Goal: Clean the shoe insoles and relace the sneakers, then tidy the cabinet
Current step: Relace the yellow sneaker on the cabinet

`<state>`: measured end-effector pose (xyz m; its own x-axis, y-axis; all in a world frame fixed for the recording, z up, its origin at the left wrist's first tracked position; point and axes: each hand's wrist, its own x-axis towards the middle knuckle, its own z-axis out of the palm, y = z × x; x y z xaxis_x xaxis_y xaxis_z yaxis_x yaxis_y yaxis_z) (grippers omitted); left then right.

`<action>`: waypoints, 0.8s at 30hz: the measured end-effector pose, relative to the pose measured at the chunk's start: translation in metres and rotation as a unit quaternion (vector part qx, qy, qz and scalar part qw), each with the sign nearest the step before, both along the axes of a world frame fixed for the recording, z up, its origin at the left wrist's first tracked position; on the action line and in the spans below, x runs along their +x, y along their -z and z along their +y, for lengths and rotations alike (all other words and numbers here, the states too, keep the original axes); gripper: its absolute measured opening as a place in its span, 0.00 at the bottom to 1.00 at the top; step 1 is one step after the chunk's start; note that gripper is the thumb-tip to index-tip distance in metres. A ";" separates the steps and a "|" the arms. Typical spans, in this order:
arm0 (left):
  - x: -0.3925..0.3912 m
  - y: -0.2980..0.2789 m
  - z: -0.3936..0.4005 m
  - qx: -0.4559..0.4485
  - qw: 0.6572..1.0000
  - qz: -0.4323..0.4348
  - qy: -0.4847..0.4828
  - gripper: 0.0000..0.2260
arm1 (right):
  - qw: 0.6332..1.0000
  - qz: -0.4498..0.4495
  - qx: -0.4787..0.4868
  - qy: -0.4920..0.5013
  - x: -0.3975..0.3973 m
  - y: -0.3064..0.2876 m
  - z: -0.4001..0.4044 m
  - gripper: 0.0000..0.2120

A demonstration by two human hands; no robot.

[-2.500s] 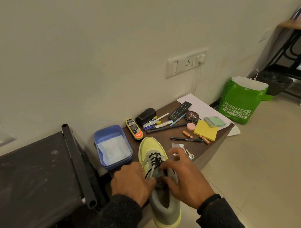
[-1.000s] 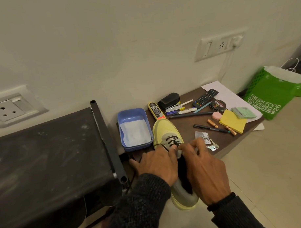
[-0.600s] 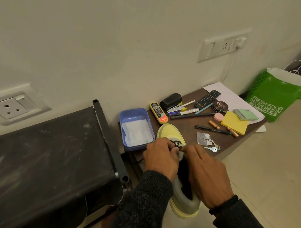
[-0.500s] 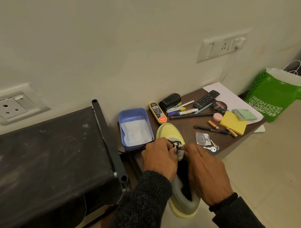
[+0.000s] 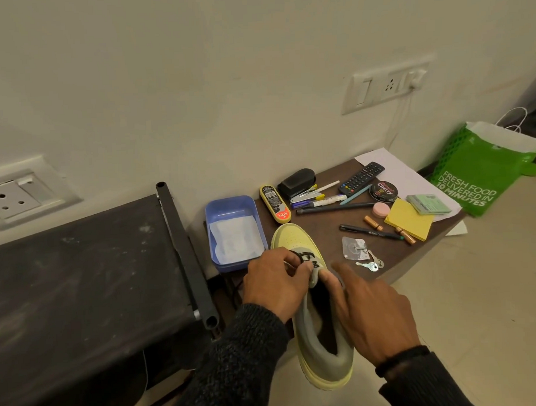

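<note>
Head view: sneaker [image 5: 317, 295] sits toe-first on the worktop [image 5: 380, 247] edge, heel hanging off toward the person, blue tub [image 5: 234, 231] just beside its toe. Left hand [image 5: 275, 281] pinches the black lace [image 5: 305, 257] at the tongue. Right hand [image 5: 370, 308] rests on the sneaker's collar, thumb on the tongue, forefinger straight. Judging by looks: the sneaker is light, upper soft and collapsible, sole stiffer. Lace is limp and thin, so pinch it near the tip. Steady the sneaker at collar or heel, since the overhang could tip it.
</note>
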<state>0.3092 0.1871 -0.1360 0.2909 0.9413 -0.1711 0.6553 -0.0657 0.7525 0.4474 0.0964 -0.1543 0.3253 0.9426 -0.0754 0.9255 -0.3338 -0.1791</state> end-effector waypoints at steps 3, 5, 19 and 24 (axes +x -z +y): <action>-0.003 -0.004 -0.001 -0.053 0.998 -0.023 0.036 0.17 | 0.996 0.078 0.027 -0.019 0.004 0.004 0.001 0.34; -0.005 -0.006 -0.002 -0.071 0.995 -0.032 0.054 0.20 | 0.989 0.137 0.039 -0.031 0.006 0.006 0.000 0.31; 0.022 0.006 -0.024 0.139 0.979 0.099 0.114 0.18 | 0.967 0.226 0.113 -0.043 0.007 -0.007 0.003 0.23; 0.026 0.005 -0.026 0.178 0.973 0.107 0.099 0.15 | 0.967 0.222 0.120 -0.022 0.007 -0.005 0.001 0.24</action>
<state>0.3353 0.1609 -0.1409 0.4664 0.8811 0.0786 0.7422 -0.4381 0.5071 0.4544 0.0978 -0.1490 0.2704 0.9624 0.0245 0.7515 -0.1951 -0.6303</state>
